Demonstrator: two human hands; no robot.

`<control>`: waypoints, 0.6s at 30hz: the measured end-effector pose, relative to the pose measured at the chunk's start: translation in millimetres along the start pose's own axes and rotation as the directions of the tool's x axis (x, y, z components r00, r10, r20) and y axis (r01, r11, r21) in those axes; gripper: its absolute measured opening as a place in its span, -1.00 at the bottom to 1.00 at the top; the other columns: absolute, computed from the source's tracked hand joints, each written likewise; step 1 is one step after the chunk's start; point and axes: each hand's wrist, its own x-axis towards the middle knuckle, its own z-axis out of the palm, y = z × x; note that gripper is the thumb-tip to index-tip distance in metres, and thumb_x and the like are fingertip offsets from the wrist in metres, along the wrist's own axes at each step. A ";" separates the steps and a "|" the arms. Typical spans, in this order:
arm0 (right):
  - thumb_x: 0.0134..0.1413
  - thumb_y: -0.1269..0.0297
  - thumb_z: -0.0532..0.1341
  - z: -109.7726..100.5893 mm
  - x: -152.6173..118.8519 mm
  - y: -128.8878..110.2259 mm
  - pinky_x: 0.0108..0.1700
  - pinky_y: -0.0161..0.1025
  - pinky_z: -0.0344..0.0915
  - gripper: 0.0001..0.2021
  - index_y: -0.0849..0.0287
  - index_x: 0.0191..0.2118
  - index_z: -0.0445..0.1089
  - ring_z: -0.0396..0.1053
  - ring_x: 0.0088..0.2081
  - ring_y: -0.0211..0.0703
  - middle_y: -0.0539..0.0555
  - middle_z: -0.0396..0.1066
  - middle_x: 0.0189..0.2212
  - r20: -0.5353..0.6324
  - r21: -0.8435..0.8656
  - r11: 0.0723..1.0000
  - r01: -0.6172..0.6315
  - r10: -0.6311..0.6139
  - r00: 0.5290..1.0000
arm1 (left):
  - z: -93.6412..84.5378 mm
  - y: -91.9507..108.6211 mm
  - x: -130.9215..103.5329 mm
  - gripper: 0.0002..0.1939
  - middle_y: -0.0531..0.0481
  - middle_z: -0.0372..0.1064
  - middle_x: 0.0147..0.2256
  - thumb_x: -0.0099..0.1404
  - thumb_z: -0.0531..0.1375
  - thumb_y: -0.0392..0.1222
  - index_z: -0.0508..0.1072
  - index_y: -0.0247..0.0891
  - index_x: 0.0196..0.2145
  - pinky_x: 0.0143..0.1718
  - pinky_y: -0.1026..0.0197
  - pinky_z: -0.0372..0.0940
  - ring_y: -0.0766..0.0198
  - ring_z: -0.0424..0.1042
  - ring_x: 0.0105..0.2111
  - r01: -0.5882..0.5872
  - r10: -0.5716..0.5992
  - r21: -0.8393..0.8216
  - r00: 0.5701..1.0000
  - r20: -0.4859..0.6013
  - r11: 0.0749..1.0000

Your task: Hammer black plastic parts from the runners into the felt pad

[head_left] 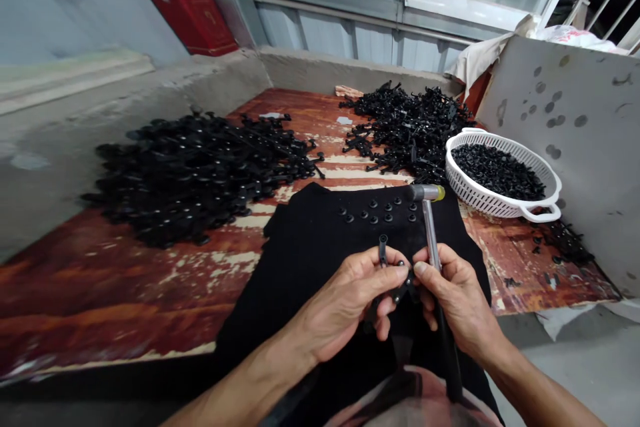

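My left hand [357, 290] is closed on a small black part [383, 250], which sticks up between its fingers with a round ring at its top. Beside it, my right hand [453, 290] is wrapped round a hammer [431, 233] with a metal shaft, a dark grip and a yellow-tipped head. The fingertips of both hands meet at further small black pieces with shiny balls, partly hidden by the fingers. Several small round black pieces [373, 219] lie in rows on the black cloth [305, 240] just beyond my hands.
A large heap of black parts [195, 173] lies on the worn red table [125, 293] at left, another heap [410, 123] at the back. The white basket [553, 177] at right holds small black pieces. A grey panel [575, 100] stands behind it.
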 end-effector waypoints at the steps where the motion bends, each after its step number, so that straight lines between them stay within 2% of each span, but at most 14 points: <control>1: 0.07 0.08 0.28 1.6 0.6 -0.1 -0.77 -0.54 0.09 -0.75 0.15 -0.29 0.32 0.05 -0.74 -0.46 -0.22 0.18 -0.70 0.005 -0.007 1.000 0.001 -0.001 1.000 | 0.0 0.6 -0.5 -0.55 0.21 0.18 -0.59 -0.07 0.42 0.04 0.37 -0.27 -0.35 -0.77 0.42 0.20 0.52 0.12 -0.69 0.028 -0.028 -0.006 1.000 -0.007 1.000; 3: 0.08 0.06 0.29 4.7 2.3 -0.5 -0.77 -0.55 0.10 -0.74 0.15 -0.30 0.32 0.06 -0.74 -0.47 -0.22 0.17 -0.71 0.015 -0.019 1.000 0.007 -0.006 1.000 | -1.6 1.2 -2.0 -0.51 0.25 0.14 -0.62 -0.13 0.45 0.03 0.34 -0.26 -0.37 -0.79 0.48 0.09 0.55 0.07 -0.71 0.061 -0.062 -0.025 0.997 -0.050 0.998; 6: 0.08 0.00 0.29 6.8 3.6 -0.8 -0.75 -0.54 0.15 -0.68 0.14 -0.24 0.31 0.11 -0.72 -0.48 -0.17 0.28 -0.59 0.033 -0.018 1.000 0.021 -0.020 0.999 | -13.9 5.7 -4.2 -0.49 0.28 0.10 -0.66 -0.18 0.48 -0.01 0.31 -0.24 -0.39 -0.80 0.52 -0.02 0.59 0.01 -0.73 0.069 -0.072 -0.031 0.991 -0.116 0.997; 9: 0.14 -0.10 0.21 3.7 -0.7 -0.8 -0.77 -0.49 0.19 -0.62 0.07 -0.10 0.24 0.18 -0.73 -0.45 -0.14 0.35 -0.50 0.080 -0.009 1.000 -0.008 0.009 0.997 | -40.9 21.3 -3.1 -0.51 0.27 0.11 -0.67 -0.21 0.50 -0.08 0.32 -0.26 -0.42 -0.81 0.52 -0.06 0.58 0.01 -0.75 0.012 -0.013 -0.005 0.974 -0.228 1.000; 13: 0.21 -0.15 0.11 -4.2 -15.7 0.9 -0.74 -0.47 0.20 -0.57 0.01 0.03 0.14 0.15 -0.78 -0.44 -0.20 0.30 -0.59 0.161 -0.038 0.987 -0.154 0.158 0.974 | -81.2 51.5 9.6 -0.64 0.25 0.11 -0.66 -0.10 0.44 -0.29 0.31 -0.26 -0.47 -0.83 0.52 -0.09 0.56 0.03 -0.76 -0.090 0.098 0.040 0.894 -0.438 0.995; 15: 0.18 -0.17 0.14 -5.6 -23.6 1.9 -0.72 -0.51 0.10 -0.52 0.03 0.06 0.14 0.08 -0.77 -0.49 -0.20 0.27 -0.60 0.141 -0.053 0.976 -0.212 0.217 0.966 | -94.5 63.3 19.3 -0.73 0.21 0.14 -0.65 -0.01 0.38 -0.36 0.31 -0.29 -0.50 -0.83 0.52 -0.10 0.57 0.03 -0.77 -0.085 0.107 0.069 0.880 -0.463 0.994; 18: 0.13 -0.18 0.19 -4.2 -30.6 2.2 -0.69 -0.51 -0.03 -0.48 0.05 0.05 0.20 -0.01 -0.74 -0.51 -0.20 0.22 -0.61 0.065 -0.022 0.956 -0.291 0.292 0.954 | -104.3 72.5 32.0 -0.81 0.11 0.26 -0.60 0.07 0.31 -0.42 0.34 -0.34 -0.53 -0.83 0.52 -0.12 0.59 0.03 -0.78 -0.042 0.095 0.127 0.888 -0.450 0.991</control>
